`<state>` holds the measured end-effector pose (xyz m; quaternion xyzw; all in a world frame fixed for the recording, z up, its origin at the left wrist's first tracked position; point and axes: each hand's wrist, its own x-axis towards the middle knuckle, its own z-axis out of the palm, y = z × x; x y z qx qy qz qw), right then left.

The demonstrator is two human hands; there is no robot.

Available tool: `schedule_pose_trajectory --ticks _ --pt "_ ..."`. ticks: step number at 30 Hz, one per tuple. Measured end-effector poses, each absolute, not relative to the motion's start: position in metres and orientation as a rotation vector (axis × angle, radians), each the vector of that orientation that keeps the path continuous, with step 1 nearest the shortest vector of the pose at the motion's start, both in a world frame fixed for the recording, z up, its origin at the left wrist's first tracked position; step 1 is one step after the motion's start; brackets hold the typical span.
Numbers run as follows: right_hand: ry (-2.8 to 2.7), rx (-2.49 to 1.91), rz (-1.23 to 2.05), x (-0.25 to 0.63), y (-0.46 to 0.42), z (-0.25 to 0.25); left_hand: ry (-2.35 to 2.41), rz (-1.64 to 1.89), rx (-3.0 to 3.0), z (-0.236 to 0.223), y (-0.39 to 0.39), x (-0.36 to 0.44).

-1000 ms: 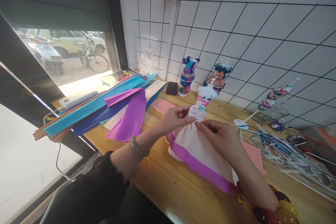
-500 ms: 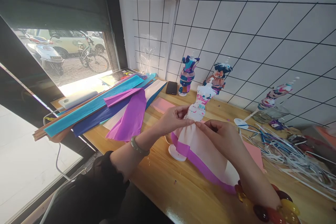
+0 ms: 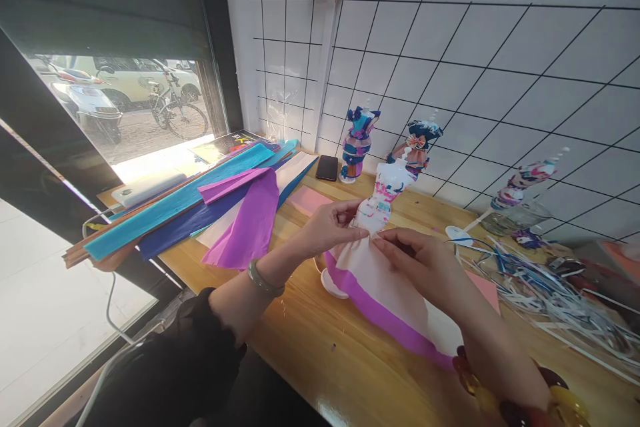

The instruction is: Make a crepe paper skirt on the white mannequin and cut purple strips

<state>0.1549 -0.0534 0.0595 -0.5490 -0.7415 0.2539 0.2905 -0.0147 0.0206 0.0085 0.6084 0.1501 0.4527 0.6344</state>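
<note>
A small mannequin (image 3: 387, 192) with a patterned top stands on a white round base (image 3: 331, 285) on the wooden table (image 3: 320, 360). Around its waist hangs a white paper skirt with a purple hem (image 3: 380, 293). My left hand (image 3: 330, 227) pinches the skirt's top edge at the waist from the left. My right hand (image 3: 425, 260) pinches the same edge from the right, fingers closed. The two hands almost touch at the waist.
Long sheets of blue, teal, white and purple crepe paper (image 3: 210, 207) lie at the left. A black phone (image 3: 327, 167), two dressed mannequins (image 3: 357, 143) (image 3: 417, 143) and a glass dish (image 3: 515, 217) stand by the grid wall. Shredded paper strips (image 3: 545, 287) cover the right.
The skirt and mannequin have tilted and shifted slightly; my fingers have closed in together at the waist. The white base now shows more at the skirt's left.
</note>
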Motion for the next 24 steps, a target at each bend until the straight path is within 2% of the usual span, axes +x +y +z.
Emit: schedule_pose_trajectory --ticks 14,24 --pt "-1.918 -1.428 0.694 0.1574 -0.0533 0.0584 0.372 1.038 1.419 0.008 0.0201 -0.0149" --pt "-1.745 -1.602 0.647 0.1512 -0.0553 0.0645 0.349 1.034 1.419 0.0096 0.0183 -0.014"
